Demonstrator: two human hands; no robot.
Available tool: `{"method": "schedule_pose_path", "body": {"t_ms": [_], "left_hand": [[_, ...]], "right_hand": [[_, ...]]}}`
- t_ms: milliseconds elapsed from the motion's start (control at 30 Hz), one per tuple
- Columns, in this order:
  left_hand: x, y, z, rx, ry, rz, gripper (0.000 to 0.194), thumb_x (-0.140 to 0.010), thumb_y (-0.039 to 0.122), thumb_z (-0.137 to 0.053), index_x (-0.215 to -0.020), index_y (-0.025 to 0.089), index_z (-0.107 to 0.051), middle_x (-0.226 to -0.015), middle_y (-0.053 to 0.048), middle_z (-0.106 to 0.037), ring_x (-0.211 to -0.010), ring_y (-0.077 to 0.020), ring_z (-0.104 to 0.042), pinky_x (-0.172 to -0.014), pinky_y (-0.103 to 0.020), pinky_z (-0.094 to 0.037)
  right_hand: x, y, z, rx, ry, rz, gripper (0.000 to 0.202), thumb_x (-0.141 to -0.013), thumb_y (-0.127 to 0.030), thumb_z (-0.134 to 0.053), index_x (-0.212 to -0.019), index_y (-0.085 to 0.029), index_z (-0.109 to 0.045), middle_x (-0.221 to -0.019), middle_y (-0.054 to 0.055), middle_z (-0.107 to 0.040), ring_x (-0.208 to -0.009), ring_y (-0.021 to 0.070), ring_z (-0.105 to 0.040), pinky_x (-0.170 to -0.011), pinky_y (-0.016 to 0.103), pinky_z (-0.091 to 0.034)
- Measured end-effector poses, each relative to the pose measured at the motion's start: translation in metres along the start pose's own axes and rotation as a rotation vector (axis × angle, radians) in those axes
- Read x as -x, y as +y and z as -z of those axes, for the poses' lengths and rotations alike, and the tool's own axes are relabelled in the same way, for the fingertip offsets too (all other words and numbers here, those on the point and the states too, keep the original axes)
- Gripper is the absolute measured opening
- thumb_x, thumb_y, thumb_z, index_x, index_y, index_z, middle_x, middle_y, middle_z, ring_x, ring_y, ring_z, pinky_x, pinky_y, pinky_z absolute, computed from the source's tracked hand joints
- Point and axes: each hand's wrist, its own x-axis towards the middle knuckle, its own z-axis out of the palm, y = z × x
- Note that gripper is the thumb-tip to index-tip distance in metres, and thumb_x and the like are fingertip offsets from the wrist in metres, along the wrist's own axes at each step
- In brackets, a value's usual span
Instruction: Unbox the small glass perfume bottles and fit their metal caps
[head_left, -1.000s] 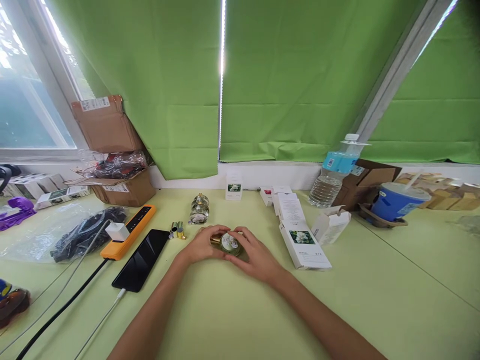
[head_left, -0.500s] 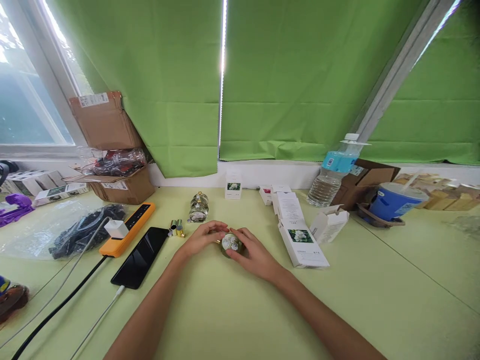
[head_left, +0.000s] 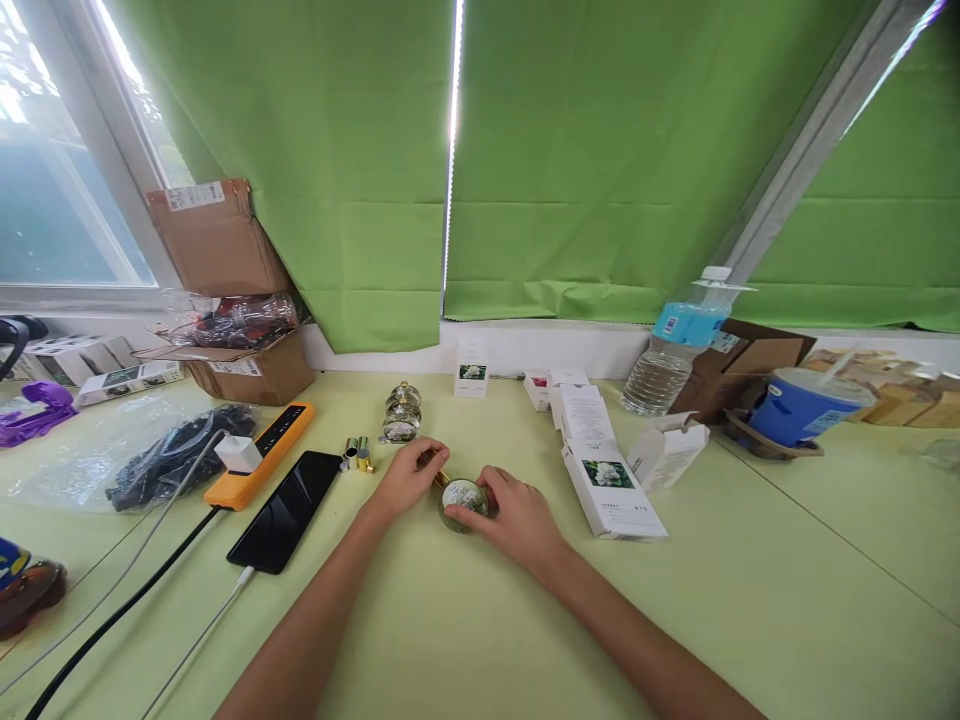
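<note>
Across the pale green table [head_left: 427,620], the right hand [head_left: 521,515] at four o'clock and left hand [head_left: 405,482] at ten have parted; half a second ago their fingertips nearly met over the glass bottle [head_left: 454,521] between them. At three o'clock, a white box [head_left: 615,490] bears a white-flower picture, its print too small to read. The bottle's pale label [head_left: 460,492], face up, is likewise illegible. Half-curled right fingers and thumb grip the bottle; left fingertips nearly close beside its gold neck [head_left: 441,480], contact uncertain.
</note>
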Motion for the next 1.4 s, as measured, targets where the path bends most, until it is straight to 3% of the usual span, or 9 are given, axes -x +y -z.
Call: {"method": "schedule_pose_path", "body": {"t_ms": [200, 433, 600, 733, 900, 1100, 1400], "left_hand": [[-0.001, -0.006, -0.002, -0.157, 0.046, -0.032, 0.027, -0.089, 0.039, -0.049, -0.084, 0.018, -0.065, -0.081, -0.003, -0.063, -0.072, -0.0157, -0.054, -0.068, -0.028, -0.043], [-0.001, -0.001, -0.004, -0.282, 0.066, -0.063, 0.032, -0.091, 0.039, -0.045, -0.07, 0.019, -0.058, -0.072, -0.003, -0.058, -0.07, -0.0164, -0.052, -0.065, -0.029, -0.039], [0.0, 0.001, -0.004, -0.293, 0.024, -0.056, 0.034, -0.092, 0.04, -0.042, -0.069, 0.019, -0.057, -0.07, -0.003, -0.058, -0.069, -0.0167, -0.051, -0.065, -0.029, -0.039], [0.0, 0.0, -0.005, -0.283, 0.031, -0.069, 0.035, -0.093, 0.04, -0.042, -0.069, 0.019, -0.057, -0.07, -0.002, -0.059, -0.069, -0.0167, -0.052, -0.066, -0.029, -0.038], [0.0, 0.001, -0.005, -0.307, 0.026, -0.082, 0.036, -0.093, 0.04, -0.042, -0.068, 0.019, -0.056, -0.067, -0.002, -0.058, -0.067, -0.0162, -0.051, -0.064, -0.028, -0.037], [0.0, -0.002, -0.005, -0.316, 0.022, -0.071, 0.031, -0.092, 0.035, -0.044, -0.07, 0.019, -0.06, -0.071, -0.003, -0.061, -0.07, -0.0167, -0.053, -0.067, -0.028, -0.038], [-0.001, -0.004, -0.005, -0.309, 0.002, -0.068, 0.026, -0.09, 0.031, -0.046, -0.076, 0.018, -0.064, -0.078, -0.004, -0.065, -0.075, -0.0173, -0.056, -0.07, -0.028, -0.041]], "right_hand": [[0.003, -0.001, 0.002, 0.017, 0.012, 0.094, 0.046, -0.086, -0.065, -0.047, -0.07, -0.022, -0.049, -0.062, -0.003, -0.058, -0.051, 0.0133, -0.048, -0.054, 0.026, -0.027], [0.005, 0.0, -0.001, 0.004, 0.023, 0.134, 0.044, -0.096, -0.05, -0.038, -0.064, -0.021, -0.048, -0.061, -0.002, -0.057, -0.052, 0.0126, -0.047, -0.054, 0.027, -0.026], [0.004, 0.001, -0.001, -0.087, 0.105, 0.107, 0.031, -0.098, -0.037, -0.036, -0.078, -0.022, -0.056, -0.076, 0.001, -0.059, -0.059, 0.0135, -0.051, -0.057, 0.027, -0.034], [0.005, 0.001, 0.006, -0.221, 0.025, 0.314, 0.025, -0.096, -0.032, -0.039, -0.098, -0.023, -0.063, -0.091, 0.005, -0.056, -0.073, 0.0156, -0.055, -0.065, 0.028, -0.043], [0.008, -0.003, 0.012, -0.154, -0.048, 0.597, 0.027, -0.094, -0.027, -0.043, -0.108, -0.024, -0.066, -0.091, 0.008, -0.053, -0.084, 0.0198, -0.052, -0.072, 0.033, -0.044], [0.007, 0.0, 0.01, -0.043, -0.037, 0.581, 0.03, -0.094, -0.025, -0.04, -0.084, -0.021, -0.068, -0.084, 0.007, -0.052, -0.076, 0.0182, -0.049, -0.069, 0.033, -0.042], [0.006, 0.006, 0.008, -0.004, 0.008, 0.585, 0.026, -0.092, -0.022, -0.043, -0.087, -0.02, -0.068, -0.084, 0.006, -0.051, -0.076, 0.0176, -0.047, -0.068, 0.032, -0.04]]}}
